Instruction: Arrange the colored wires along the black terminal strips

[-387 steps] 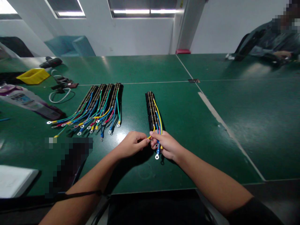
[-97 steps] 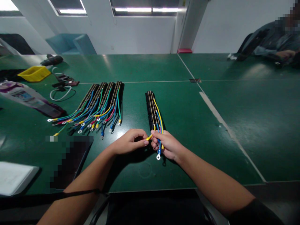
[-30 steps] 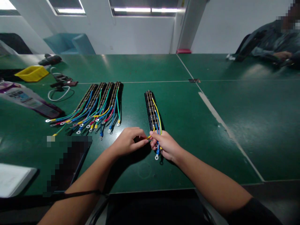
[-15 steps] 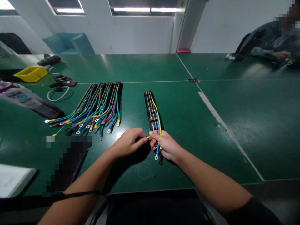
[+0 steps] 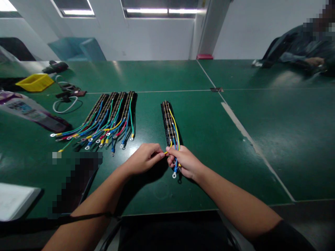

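A black terminal strip point(image 5: 167, 120) lies lengthwise on the green table, wires running from it toward me. My left hand point(image 5: 145, 158) pinches the end of a short yellow wire point(image 5: 171, 143), which bends leftward near the strip's close end. Closed around the wires, my right hand point(image 5: 187, 162) has its thumb against that yellow wire. A longer yellow wire point(image 5: 177, 129) and blue wires pass through the right hand's grip. Below the fingers pokes out a ring terminal point(image 5: 174, 175) on a blue wire. The yellow wire's tip is hidden by my left fingers.
Several wired terminal strips point(image 5: 113, 108) lie side by side at left, their ring ends toward me. Farther left are a bottle point(image 5: 31, 109), a yellow tray point(image 5: 35, 82), a white cable point(image 5: 65, 111) and a dark device point(image 5: 75, 184). A person point(image 5: 300, 47) sits at far right.
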`<state>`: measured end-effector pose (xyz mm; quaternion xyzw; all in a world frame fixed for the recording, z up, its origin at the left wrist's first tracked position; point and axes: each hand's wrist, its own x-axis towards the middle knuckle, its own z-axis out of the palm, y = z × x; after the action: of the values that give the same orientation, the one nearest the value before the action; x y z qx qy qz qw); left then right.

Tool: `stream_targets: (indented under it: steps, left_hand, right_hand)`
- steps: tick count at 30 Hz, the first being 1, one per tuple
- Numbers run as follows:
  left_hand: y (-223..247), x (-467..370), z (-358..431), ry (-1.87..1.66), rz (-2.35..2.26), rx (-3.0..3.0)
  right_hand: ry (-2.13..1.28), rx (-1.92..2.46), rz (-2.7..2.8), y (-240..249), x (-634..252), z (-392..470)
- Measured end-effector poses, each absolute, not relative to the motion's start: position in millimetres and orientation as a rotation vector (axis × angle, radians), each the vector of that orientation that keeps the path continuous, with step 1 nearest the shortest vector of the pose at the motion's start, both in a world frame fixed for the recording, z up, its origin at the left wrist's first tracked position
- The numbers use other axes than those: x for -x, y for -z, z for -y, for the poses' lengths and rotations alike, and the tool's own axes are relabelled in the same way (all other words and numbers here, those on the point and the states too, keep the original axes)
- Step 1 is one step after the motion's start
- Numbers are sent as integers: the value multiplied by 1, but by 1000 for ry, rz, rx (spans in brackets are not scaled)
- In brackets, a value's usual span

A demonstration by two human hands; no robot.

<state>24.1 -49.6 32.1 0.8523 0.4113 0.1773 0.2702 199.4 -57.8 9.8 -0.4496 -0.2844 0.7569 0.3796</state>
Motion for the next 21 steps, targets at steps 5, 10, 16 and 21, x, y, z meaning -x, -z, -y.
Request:
stream_targets:
  steps: [5, 10, 16, 21]
  left_hand:
    - [-34, -24, 50, -497, -1126, -2234]
    - [-35, -25, 50, -500, -1112, -2186]
    - [-33, -26, 51, -513, -1138, -2217]
    - [-33, -27, 50, -494, -1141, -2242]
  right_hand:
    - [-1940, 1149, 709, -11, -199, 58]
    - [-1950, 1170, 700, -12, -200, 58]
    - [-1955, 1151, 692, -13, -200, 58]
    - [-1957, 1151, 697, -13, -200, 58]
